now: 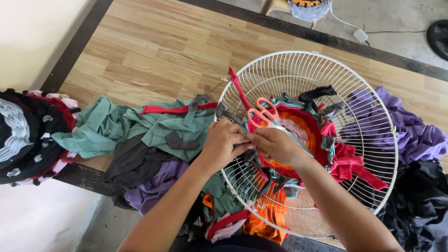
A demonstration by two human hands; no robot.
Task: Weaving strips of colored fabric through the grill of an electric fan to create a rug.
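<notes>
A white wire fan guard (368,116) lies flat before me, with strips of red, orange, teal and grey cloth woven (305,122) around its centre. My left hand (223,142) pinches a dark cloth strip at the weave's left edge. My right hand (276,144) meets it there, fingers closed on the same strip. Scissors with pink-orange handles (262,113) rest on the weave just above my hands.
Loose cloth lies heaped around: green and grey pieces (140,128) to the left, purple cloth (413,128) and black cloth (417,205) to the right. A finished round woven mat (28,135) sits at far left. The floor is wood laminate (154,46).
</notes>
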